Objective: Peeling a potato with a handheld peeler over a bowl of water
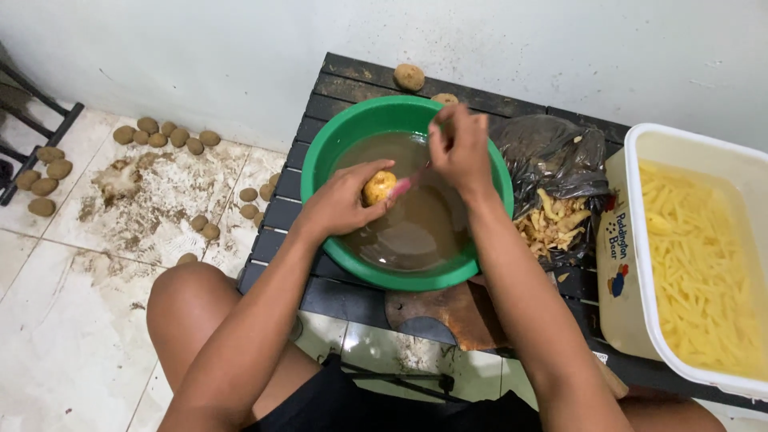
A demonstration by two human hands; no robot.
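a dark slatted table stands against the wall, on a tiled floor strewn with unpeeled potatoes. at the right a white tub holds cut potato strips in water. a green basin of cloudy water sits mid-table, with a black bag of peelings just beside it. the left hand is closed around a half-peeled potato above the water. the right hand grips a pink-handled peeler, its tip touching the potato. judging from the wet grip, the potato could slip and splash into the basin, or the blade could skid toward the left thumb, since it works close to those fingers.
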